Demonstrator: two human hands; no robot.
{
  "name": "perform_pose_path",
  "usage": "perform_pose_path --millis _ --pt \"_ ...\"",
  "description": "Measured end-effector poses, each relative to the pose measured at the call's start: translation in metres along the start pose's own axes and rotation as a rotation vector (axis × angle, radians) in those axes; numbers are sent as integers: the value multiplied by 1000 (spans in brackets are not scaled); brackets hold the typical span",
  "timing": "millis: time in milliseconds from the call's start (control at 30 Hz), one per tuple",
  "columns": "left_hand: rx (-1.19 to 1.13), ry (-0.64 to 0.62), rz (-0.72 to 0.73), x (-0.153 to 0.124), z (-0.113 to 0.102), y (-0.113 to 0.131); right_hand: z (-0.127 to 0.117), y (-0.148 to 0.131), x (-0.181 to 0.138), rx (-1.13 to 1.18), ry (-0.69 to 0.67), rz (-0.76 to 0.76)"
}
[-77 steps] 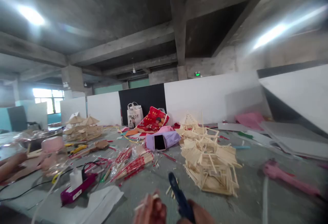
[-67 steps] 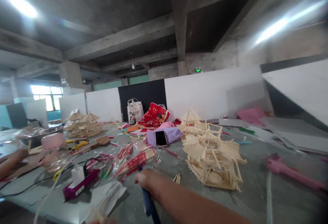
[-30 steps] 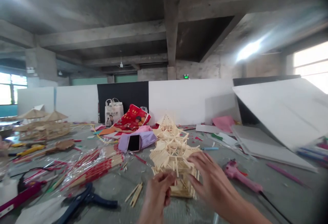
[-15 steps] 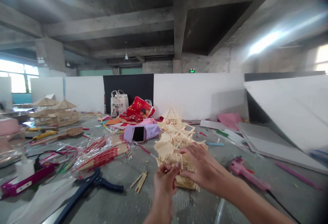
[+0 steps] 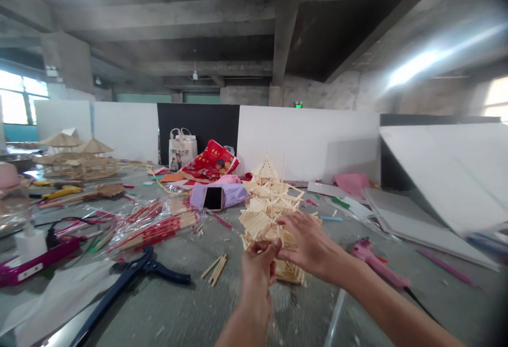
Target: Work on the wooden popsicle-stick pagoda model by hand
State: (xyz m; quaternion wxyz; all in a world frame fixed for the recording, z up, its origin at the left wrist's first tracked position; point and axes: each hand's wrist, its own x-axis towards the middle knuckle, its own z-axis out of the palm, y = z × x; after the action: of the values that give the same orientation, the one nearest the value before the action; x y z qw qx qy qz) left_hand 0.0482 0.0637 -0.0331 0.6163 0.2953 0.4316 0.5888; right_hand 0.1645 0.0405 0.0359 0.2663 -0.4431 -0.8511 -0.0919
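The bare left hand (image 5: 257, 267) pinches — anything held too small to tell — before a pale, tiered wooden-stick model (image 5: 256, 220), the bare right hand (image 5: 309, 244) spread beside it. Left of the grip: short pale wooden sticks (image 5: 217, 271); right: a pink plastic glue gun (image 5: 379, 266).

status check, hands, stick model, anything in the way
Left hand pinched, contents unclear. Right hand open at the stick model. Model standing, front partly hidden by both hands. Navy cutter lies left, apart from both.

Stick model (image 5: 270, 199) partly behind fingers (image 5: 292, 222)
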Motion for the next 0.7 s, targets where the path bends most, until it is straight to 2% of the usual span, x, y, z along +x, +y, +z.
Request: perform_pose_path --millis 133,433,700 --pt "-39 14 30 0 -1 0 2 0 2 -34 5 16" --pt "-43 62 -9 -2 3 3 1 0 2 -49 -31 28" --pt "-32 13 46 -8 2 6 2 2 1 -42 -35 32"
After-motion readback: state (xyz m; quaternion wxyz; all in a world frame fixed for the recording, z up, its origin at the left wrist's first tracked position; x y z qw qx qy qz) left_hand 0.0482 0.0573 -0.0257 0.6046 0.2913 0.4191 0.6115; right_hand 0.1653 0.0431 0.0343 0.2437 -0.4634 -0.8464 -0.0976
